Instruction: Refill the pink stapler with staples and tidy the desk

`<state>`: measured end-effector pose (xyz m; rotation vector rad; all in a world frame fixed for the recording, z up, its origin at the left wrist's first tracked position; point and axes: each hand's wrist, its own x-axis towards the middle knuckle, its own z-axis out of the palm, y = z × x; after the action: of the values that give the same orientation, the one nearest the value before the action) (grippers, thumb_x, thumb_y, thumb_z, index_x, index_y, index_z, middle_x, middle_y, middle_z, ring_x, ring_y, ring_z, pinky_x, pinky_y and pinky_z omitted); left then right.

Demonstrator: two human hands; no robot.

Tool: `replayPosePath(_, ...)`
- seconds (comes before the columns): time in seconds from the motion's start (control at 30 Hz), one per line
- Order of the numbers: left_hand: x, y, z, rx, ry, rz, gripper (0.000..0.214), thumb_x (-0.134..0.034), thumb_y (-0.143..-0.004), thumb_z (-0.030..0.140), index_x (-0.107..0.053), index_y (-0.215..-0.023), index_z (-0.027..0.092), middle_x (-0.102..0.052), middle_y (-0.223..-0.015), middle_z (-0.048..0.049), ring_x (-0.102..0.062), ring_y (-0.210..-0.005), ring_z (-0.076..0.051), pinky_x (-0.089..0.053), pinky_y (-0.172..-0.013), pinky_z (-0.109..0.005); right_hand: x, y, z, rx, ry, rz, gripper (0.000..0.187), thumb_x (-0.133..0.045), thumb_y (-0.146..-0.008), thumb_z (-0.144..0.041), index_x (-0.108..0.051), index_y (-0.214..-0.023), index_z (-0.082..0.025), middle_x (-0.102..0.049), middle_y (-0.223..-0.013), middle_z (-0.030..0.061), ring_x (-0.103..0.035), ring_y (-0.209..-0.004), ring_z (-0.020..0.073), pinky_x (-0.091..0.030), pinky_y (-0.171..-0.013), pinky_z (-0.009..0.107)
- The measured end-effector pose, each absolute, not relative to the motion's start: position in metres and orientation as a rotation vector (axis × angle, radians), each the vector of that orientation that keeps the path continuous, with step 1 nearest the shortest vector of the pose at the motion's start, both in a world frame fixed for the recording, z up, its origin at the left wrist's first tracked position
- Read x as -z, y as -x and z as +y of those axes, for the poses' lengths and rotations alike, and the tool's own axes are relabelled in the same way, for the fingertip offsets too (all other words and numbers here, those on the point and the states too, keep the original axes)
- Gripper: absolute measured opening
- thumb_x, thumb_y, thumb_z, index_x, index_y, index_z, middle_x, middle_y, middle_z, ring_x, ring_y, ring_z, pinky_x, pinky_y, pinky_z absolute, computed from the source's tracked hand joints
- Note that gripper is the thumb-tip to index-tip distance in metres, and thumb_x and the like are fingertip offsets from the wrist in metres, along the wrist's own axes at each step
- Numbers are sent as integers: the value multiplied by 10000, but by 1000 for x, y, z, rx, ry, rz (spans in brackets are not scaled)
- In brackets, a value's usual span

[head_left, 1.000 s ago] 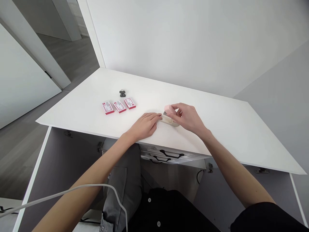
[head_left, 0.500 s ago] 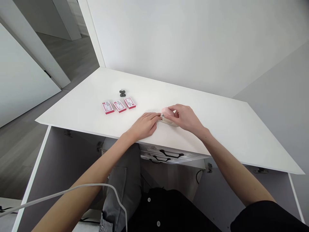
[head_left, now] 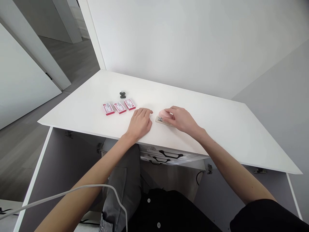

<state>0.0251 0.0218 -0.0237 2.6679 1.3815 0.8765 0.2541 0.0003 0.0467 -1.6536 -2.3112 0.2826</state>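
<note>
A smooth pink rounded object (head_left: pixel 164 113) is in the fingers of my right hand (head_left: pixel 182 119). Its exact kind does not show. Under it lies a flat beige tray-like piece (head_left: pixel 157 120), partly hidden by that hand, with a cluster of small shiny metal bits (head_left: pixel 160 119) at its left end. My left hand (head_left: pixel 140 121) rests palm down on the white tabletop, left of the beige piece and apart from it. Its fingers are loosely bent and nothing shows in them.
Three red-and-white small boxes (head_left: pixel 119 107) lie in a row to the left, with a small dark clip-like item (head_left: pixel 122 94) behind them. The white tabletop (head_left: pixel 217 129) meets a wall at the back. Drawers with black handles (head_left: pixel 171 154) sit below its front edge. A white cable (head_left: pixel 91 185) crosses in front.
My left hand has drawn back to the left, off the beige piece, so the metal bits now show. My right hand has shifted slightly left with the pink object.
</note>
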Motion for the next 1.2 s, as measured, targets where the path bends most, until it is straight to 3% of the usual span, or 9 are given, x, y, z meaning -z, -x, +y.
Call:
replayPosePath(0.07,23,-21,24,-922,-2646,1518,413,-459,-962,108,-640,-1331,144,-682,-1386,-172,-569,-1372,-362,-456,-1167,-546,-38,-263,-5,-251,1658,-2264,234,-704,-989,-404,-709,-1161,-246,-738,-1078,78,-685,-951,275,-466,-769,369)
replayPosePath(0.13,23,-14,28,-944,-2605,1672,432,-486,-966,150,-617,-1375,101,-615,-1498,-210,-485,-1475,-389,-393,-1237,-565,-27,-275,-11,-230,1698,-2219,335,-729,-968,-431,-694,-1248,-251,-740,-1135,77,-696,-1009,287,-486,-797,378)
replayPosePath(0.23,23,-4,34,-920,-2534,1843,498,-510,-977,242,-574,-1430,45,-530,-1597,-251,-369,-1572,-430,-288,-1306,-611,-10,-294,-19,-243,1759,-2162,249,-717,-954,-437,-702,-1114,-247,-741,-1095,64,-695,-1005,284,-492,-779,375)
replayPosePath(0.4,24,2,37,-831,-2525,1902,492,-460,-1012,297,-604,-1409,46,-566,-1586,-235,-319,-1609,-459,-197,-1333,-658,13,-310,-24,-324,1756,-1974,302,-679,-947,-548,-659,-980,-249,-705,-971,32,-656,-802,216,-484,-711,350)
replayPosePath(0.5,21,1,34,-782,-2588,1763,500,-434,-1026,282,-588,-1451,68,-608,-1555,-215,-344,-1610,-429,-248,-1325,-639,20,-309,-21,-281,1772,-1882,309,-662,-934,-548,-614,-967,-244,-704,-977,39,-643,-787,212,-481,-706,353)
replayPosePath(0.6,17,0,28,-686,-2670,1464,554,-419,-1037,271,-498,-1555,91,-612,-1558,-199,-416,-1587,-357,-354,-1298,-578,25,-305,-17,-248,1782,-1844,330,-644,-928,-523,-604,-1096,-241,-744,-1078,61,-670,-823,233,-488,-720,366)
replayPosePath(0.8,19,-20,16,-599,-2648,1053,618,-406,-1058,254,-353,-1668,167,-454,-1717,-137,-358,-1641,-259,-365,-1336,-489,30,-301,-16,-270,1799,-1872,536,-693,-892,-566,-588,-1297,-230,-777,-1125,86,-727,-963,303,-514,-773,402)
replayPosePath(0.97,22,-46,8,-578,-2594,927,673,-388,-1056,226,-248,-1710,147,-375,-1758,-162,-355,-1643,-269,-365,-1344,-498,31,-304,-20,-284,1707,-1936,578,-715,-884,-629,-603,-1284,-227,-768,-1102,93,-716,-987,312,-523,-801,415)
replayPosePath(1.2,17,-48,8,-595,-2541,863,713,-384,-1042,208,-187,-1728,209,-331,-1785,-115,-411,-1615,-256,-404,-1322,-480,32,-308,-23,-341,1618,-1958,475,-728,-905,-627,-641,-1177,-248,-697,-886,35,-662,-833,271,-480,-727,381)
